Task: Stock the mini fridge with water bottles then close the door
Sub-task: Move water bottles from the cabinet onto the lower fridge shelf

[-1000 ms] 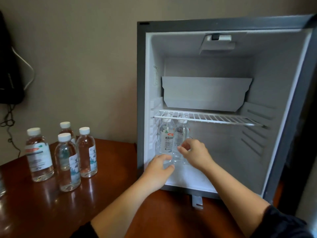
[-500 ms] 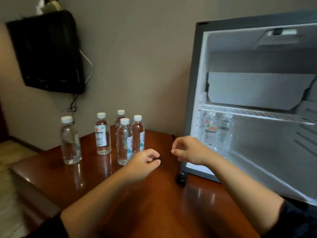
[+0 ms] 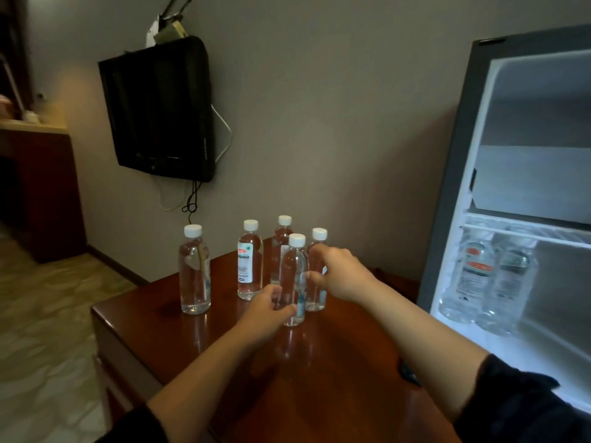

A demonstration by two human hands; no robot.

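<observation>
1. The mini fridge point(image 3: 454, 174) stands open on the wooden table point(image 3: 319, 394), its white inside lit
2. Inside it, two stocked bottles point(image 3: 471, 279) stand upright side by side on the floor of the compartment, just under the wire shelf point(image 3: 527, 233) and close to the fridge's left wall; their caps reach up to the shelf
3. Above that shelf a pale flat panel point(image 3: 527, 180) leans across the back of the fridge
4. Left of the fridge, five more water bottles stand on the table, all upright with long axes vertical and white caps on top
5. The bottle nearest the fridge point(image 3: 318, 298) has the right hand point(image 3: 342, 276) wrapped round its body, fingers over the shoulder and thumb on the side away from the fridge
6. The front bottle point(image 3: 294, 270) stands just left of that one, touching or almost touching it; the left hand point(image 3: 265, 310) curls round its lower part, thumb on the near side
7. Behind these two stands the rear bottle point(image 3: 281, 244), partly hidden by the front one
8. Further from the fridge stands the labelled bottle point(image 3: 250, 260), its white label facing the camera
9. Farthest from the fridge, apart from the group, stands the last bottle point(image 3: 194, 270)
10. On the wall well left of the fridge hangs a dark television point(image 3: 160, 107) with cables dangling below it
</observation>
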